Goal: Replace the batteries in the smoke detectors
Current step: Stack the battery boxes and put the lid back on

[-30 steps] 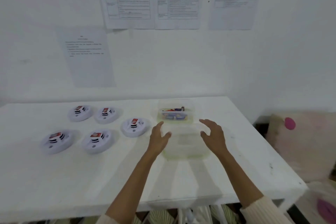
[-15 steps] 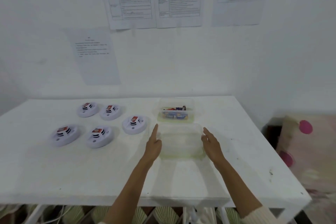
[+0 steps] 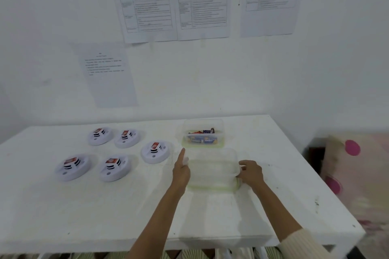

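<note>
Smoke detectors [image 3: 113,168], five of them, lie in two rows on the left half of the white surface [image 3: 84,212], each with a red-labelled battery [image 3: 154,145] seated in its middle. They look like light, rigid plastic shells, slick at the rim, so I judge it best to cup one by its edge and pinch the battery by its ends. Spare batteries [image 3: 202,140] sit in the far tub [image 3: 221,126], just behind the empty tub [image 3: 212,174] between my hands. My left hand [image 3: 181,171] presses flat on its left wall, forefinger straight. My right hand [image 3: 250,172] curls round its right rim. Thin and clear, that tub should slide easily.
</note>
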